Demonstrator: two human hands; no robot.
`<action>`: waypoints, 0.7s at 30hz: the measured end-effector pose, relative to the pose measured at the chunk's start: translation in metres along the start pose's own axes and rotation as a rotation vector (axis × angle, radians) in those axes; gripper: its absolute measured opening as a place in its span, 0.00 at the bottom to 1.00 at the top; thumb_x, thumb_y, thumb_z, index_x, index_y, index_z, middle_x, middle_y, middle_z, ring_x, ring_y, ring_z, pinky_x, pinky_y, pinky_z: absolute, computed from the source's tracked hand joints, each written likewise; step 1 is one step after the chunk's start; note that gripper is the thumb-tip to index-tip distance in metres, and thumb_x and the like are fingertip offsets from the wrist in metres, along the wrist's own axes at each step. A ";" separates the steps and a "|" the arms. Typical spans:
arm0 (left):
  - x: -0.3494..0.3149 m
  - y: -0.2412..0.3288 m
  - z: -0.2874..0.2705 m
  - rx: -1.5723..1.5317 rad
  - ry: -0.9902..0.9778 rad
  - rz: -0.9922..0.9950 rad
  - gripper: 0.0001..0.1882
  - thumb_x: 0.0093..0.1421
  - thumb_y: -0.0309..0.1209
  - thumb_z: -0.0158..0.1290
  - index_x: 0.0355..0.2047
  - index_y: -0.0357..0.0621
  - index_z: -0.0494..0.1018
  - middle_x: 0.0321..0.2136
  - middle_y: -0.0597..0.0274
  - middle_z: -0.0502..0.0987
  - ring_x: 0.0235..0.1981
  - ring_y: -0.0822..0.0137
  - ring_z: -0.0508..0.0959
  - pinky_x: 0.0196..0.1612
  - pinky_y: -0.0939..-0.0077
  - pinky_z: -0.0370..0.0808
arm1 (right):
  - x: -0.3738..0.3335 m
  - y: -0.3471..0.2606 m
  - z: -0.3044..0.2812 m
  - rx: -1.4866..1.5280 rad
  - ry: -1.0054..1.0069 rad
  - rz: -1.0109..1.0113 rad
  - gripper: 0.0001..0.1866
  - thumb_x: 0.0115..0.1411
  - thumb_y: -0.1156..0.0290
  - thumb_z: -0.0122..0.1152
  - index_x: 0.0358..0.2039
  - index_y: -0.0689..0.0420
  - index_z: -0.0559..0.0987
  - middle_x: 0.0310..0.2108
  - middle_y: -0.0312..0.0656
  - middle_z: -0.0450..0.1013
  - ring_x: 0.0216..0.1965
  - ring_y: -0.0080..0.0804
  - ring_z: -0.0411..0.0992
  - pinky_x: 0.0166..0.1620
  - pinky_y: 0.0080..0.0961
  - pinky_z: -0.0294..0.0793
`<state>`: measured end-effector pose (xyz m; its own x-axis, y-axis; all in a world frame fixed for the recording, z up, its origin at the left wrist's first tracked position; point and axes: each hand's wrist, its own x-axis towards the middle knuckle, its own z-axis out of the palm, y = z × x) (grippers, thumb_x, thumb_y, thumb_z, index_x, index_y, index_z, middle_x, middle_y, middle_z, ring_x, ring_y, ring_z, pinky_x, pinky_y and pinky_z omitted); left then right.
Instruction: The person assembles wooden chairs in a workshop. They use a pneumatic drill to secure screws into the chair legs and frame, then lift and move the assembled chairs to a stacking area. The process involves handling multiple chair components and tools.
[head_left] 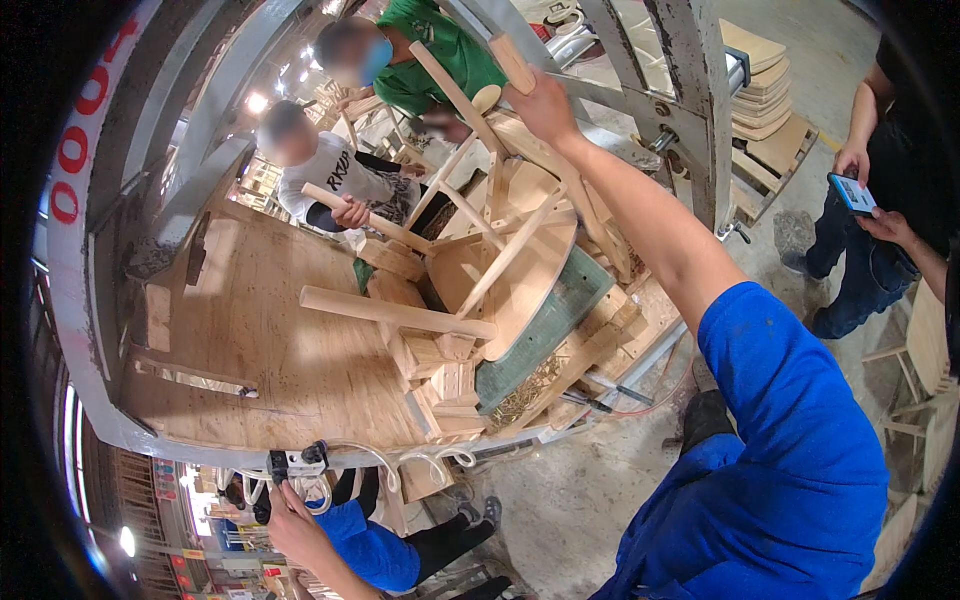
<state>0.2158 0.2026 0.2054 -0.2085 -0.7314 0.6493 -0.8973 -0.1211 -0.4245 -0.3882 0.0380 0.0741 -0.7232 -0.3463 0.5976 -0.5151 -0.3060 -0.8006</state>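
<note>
A wooden chair frame lies legs-up in a press, its pale seat (pixel 532 312) resting against a green pad (pixel 560 328). Several round legs, such as the near chair leg (pixel 385 309), stick out from it with thin stretchers (pixel 508 258) between them. At the far side, my right hand (pixel 545 108) is closed round the upper part of another chair leg (pixel 512 64). My left hand (pixel 297 528) is down at the frame's near edge, fingers on a black control (pixel 292 464) with white hoses; its grip is partly hidden.
A co-worker's hand (pixel 350 212) holds one chair leg from across the press. The grey metal frame (pixel 700 110) surrounds a plywood board (pixel 270 330). Wooden blocks (pixel 455 385) brace the seat. Curved wooden panels (pixel 760 85) are stacked at right, near a person with a phone (pixel 850 192).
</note>
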 end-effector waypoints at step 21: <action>0.002 0.001 0.002 0.021 -0.086 -0.062 0.23 0.68 0.48 0.46 0.45 0.42 0.78 0.27 0.42 0.80 0.24 0.43 0.78 0.26 0.52 0.73 | -0.002 0.004 0.002 -0.086 0.094 0.004 0.23 0.53 0.53 0.61 0.44 0.55 0.74 0.36 0.57 0.77 0.41 0.62 0.73 0.45 0.49 0.72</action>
<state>0.2156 0.1993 0.2052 -0.1183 -0.7769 0.6184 -0.8986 -0.1812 -0.3995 -0.3880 0.0359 0.0692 -0.7631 -0.2612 0.5911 -0.5470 -0.2259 -0.8061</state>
